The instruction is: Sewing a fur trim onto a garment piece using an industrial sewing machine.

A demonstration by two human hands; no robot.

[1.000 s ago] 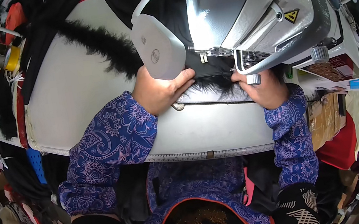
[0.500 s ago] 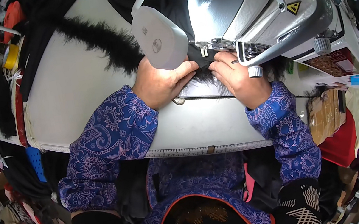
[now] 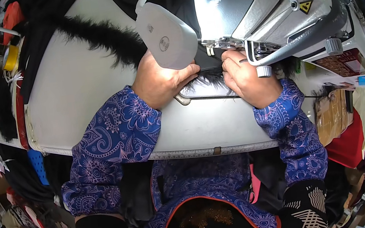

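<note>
A grey and white sewing machine (image 3: 235, 0) stands at the upper right, its metal presser foot (image 3: 210, 49) over black fabric (image 3: 207, 62). Just left of the foot, my left hand (image 3: 156, 81) is closed on the fabric's near edge, thumb on top; the machine's pale rounded cover hides some of its fingers. A fluffy black trim (image 3: 103, 38) runs from behind this hand to the far left. Close to the foot on the right, my right hand (image 3: 251, 77) has its bent fingers pressed together on the fabric's fuzzy edge. A small dark thing shows by these fingers, its kind unclear.
The pale worktable (image 3: 62, 96) has a measuring tape (image 3: 188, 154) along its near edge. Yellow tape rolls (image 3: 11, 58) lie at the left. A taped brown package (image 3: 331, 113) and red cloth (image 3: 348, 143) are at the right. Pink-handled scissors (image 3: 254, 184) lie near my lap.
My right hand has shifted slightly right and nearer to me, its fingers more bent. My left hand stays almost in place on the fabric. The view has moved a little.
</note>
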